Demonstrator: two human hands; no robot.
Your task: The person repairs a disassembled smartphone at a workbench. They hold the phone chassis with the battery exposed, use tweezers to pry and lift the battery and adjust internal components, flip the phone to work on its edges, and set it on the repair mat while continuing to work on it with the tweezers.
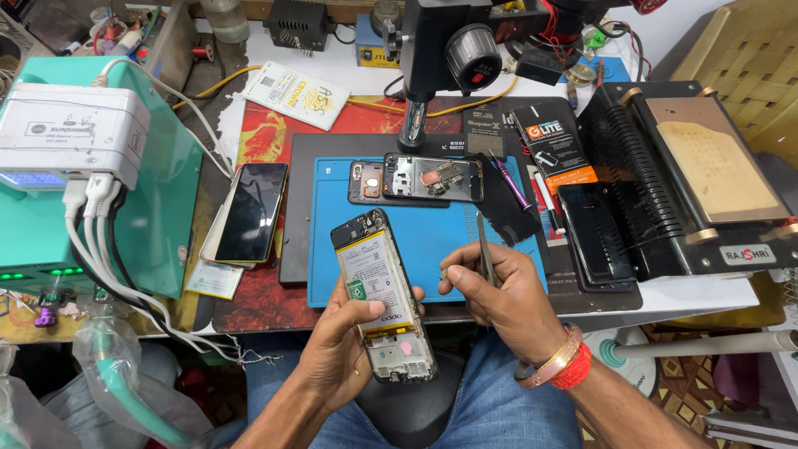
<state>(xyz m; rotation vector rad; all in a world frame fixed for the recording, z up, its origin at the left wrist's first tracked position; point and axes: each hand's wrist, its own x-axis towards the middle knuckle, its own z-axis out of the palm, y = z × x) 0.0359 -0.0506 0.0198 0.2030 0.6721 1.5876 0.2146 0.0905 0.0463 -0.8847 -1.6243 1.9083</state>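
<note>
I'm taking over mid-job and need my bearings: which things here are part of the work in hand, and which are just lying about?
In hand:
- opened phone with battery showing, held by left hand
- tweezers, in right hand
- dismantled phone frame on blue mat

Lying about:
- dark phone at left
- white charger hub
- black phone at right
- roller machine
- microscope

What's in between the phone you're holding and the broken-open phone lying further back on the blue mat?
Nothing: in the head view, only bare blue mat lies between the opened phone in the left hand and the dismantled phone.
</note>
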